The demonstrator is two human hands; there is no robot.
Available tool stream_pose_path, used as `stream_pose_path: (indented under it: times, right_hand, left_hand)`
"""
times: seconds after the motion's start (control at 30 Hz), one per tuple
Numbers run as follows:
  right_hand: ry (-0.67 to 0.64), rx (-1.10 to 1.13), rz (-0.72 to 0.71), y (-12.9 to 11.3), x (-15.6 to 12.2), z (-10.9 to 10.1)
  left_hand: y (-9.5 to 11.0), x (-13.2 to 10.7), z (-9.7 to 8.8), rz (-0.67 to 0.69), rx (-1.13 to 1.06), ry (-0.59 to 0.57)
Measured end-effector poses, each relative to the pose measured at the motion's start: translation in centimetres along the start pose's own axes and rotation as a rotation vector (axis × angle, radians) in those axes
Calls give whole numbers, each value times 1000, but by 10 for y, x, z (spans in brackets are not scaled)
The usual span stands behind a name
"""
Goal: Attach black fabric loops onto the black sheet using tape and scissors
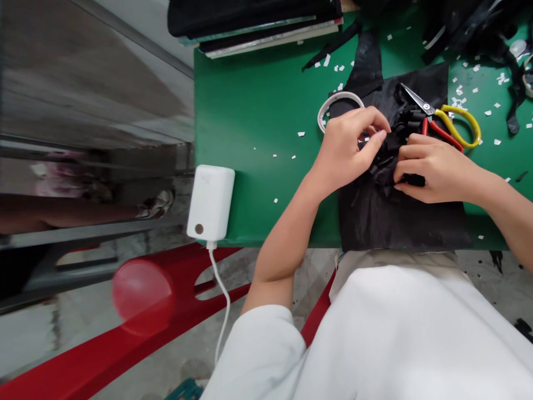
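Observation:
A black cloth [403, 222] lies on the green table, with a heap of small black fabric pieces [385, 161] on it. Over the heap's left side, my left hand [352, 147] has thumb and forefinger brought together; what they hold, if anything, I cannot make out. My right hand [439, 169] is closed at the right of the heap, its curled fingers and thumb around a black fabric piece [413, 179]. Scissors [433, 114] with one yellow and one red handle rest on the cloth just beyond my right hand. A white tape roll [322, 114] sits behind my left hand.
A white power bank [211, 203] with a cable stands at the green table's [250, 139] left edge. Stacked black material and booklets [266, 33] lie at the back. White paper bits [458, 103] are scattered about. Black scraps [470, 28] pile up at back right. Red chair [175, 289] below.

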State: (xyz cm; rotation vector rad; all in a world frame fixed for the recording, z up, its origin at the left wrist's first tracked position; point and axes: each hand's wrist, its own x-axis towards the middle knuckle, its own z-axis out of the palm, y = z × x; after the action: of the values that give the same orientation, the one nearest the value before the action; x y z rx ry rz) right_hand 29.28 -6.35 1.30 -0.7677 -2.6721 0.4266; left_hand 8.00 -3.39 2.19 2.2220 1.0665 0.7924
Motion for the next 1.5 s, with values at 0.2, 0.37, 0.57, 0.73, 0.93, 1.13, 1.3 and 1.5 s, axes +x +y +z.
stream_pose_path:
  times: [0.2,0.37,0.57,0.73,0.93,1.13,1.3,1.5]
  right_hand:
    - [67,170,56,3,0,-3]
    - [126,345,170,1,0,-10]
    - [182,547,380,-8,3,-21]
    - [274,825,476,-11,3,-20]
    - [351,895,536,-13,5,-18]
    - [382,798,580,-15,6,-18]
    - [327,417,535,-7,1,-18]
    - [-1,25,166,10,-3,-18]
  left_hand:
    - [2,-1,-2,140,40,-68]
    - [3,-1,-4,127,29,-110]
    - [8,-1,-8,110,-95,-174]
    - [11,-2,-5,104,-210,-233]
    - [13,-3,-2,47,-236,-215]
    - [11,-2,-1,-60,-275,-133]
    - [2,1,3,-140,-136,-4]
    - [-19,-1,9,-100,45,93]
